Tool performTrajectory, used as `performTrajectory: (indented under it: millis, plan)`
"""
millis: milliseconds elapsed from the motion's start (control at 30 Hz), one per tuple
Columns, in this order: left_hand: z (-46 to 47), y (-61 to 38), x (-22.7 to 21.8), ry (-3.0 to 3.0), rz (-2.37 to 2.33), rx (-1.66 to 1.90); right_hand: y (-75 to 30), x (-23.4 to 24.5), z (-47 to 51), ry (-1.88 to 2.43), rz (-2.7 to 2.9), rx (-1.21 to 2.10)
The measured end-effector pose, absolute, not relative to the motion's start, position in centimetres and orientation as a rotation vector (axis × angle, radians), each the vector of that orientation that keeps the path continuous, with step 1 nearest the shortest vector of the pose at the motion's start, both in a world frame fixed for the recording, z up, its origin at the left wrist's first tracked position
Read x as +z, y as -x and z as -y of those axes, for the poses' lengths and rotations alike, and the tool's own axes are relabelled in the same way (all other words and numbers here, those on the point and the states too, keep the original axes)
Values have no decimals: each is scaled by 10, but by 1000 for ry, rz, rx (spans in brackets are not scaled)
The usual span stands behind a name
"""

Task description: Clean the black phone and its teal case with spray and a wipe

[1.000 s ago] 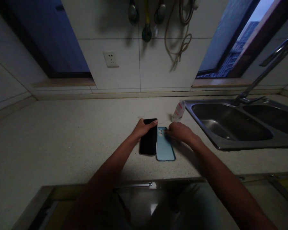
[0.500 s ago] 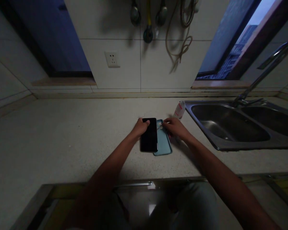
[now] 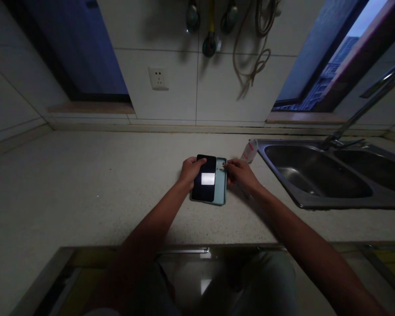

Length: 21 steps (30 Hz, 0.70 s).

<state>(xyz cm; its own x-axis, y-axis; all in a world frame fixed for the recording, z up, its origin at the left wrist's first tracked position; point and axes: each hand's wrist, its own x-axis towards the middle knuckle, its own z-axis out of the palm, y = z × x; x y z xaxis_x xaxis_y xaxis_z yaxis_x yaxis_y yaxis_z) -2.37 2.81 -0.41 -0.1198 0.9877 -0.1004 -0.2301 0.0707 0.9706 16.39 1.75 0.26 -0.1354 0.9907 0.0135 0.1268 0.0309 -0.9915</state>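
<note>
My left hand grips the upper left edge of a black phone, whose dark screen shows a bright reflection. The phone lies partly over a light blue phone case on the pale countertop. My right hand pinches the top right corner of the case, fingers closed on it. Most of the case is hidden under the phone; only its right strip shows.
A small white bottle lies just right of my right hand. A steel double sink with a tap fills the right. A wall socket, hanging utensils and a cord are on the tiled wall behind.
The phone has moved right, from beside the case to over most of it. Both hands stayed at the top ends of the two items. A bright reflection now shows on the screen.
</note>
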Motion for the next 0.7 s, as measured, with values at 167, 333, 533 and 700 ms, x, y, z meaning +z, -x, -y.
performTrajectory:
  millis: [167, 333, 533, 700]
  plan:
    - [-25, 21, 1, -788, -1028, 1384, -157, -12, -19, 1156, 1405, 1255]
    - [-21, 14, 3, -742, -952, 1436, -152, -17, -16, 1086, 1392, 1265]
    - [-19, 11, 2, -832, -1020, 1464, -151, -13, -12, 1054, 1442, 1234]
    - [-17, 11, 5, -879, -1041, 1464, -148, -13, -11, 1052, 1459, 1159]
